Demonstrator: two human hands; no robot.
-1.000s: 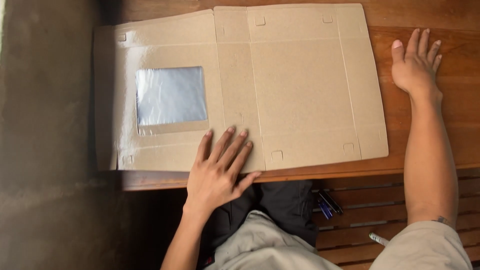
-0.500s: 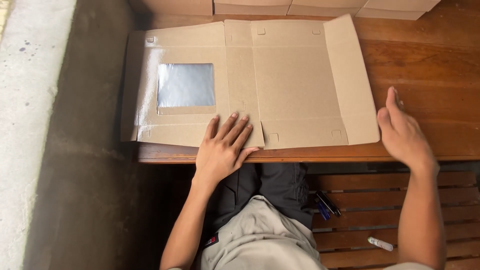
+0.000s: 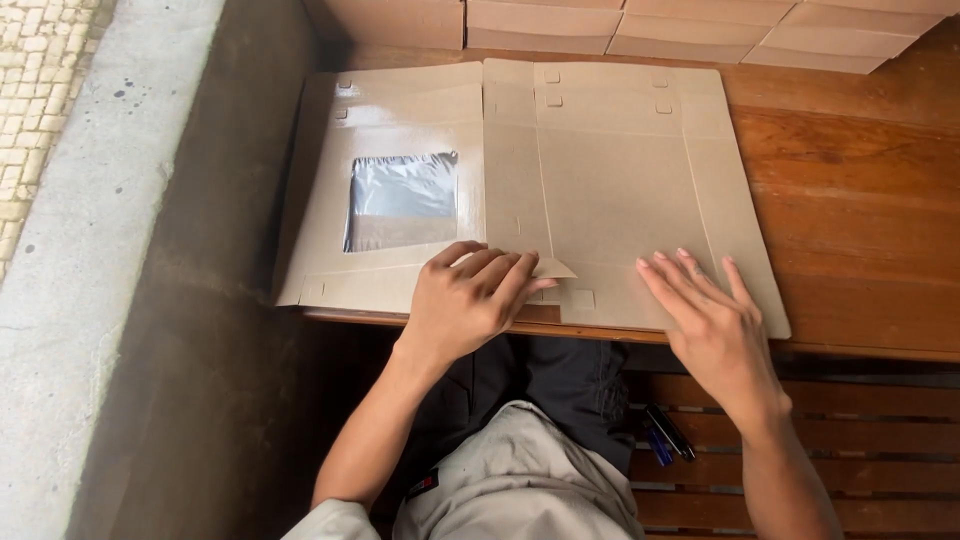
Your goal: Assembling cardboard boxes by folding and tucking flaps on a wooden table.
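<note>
soft, even daylight, brightest on the pale pavement at upper left. the clear window (image 3: 402, 200) shows faint glare. focus is sharp, shadows dim under the table (image 3: 850, 200).

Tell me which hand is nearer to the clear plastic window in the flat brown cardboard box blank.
Left. The left hand rests on the flat brown cardboard box blank just below the clear plastic window. The right hand lies flat on the blank's right part, farther away.
</note>
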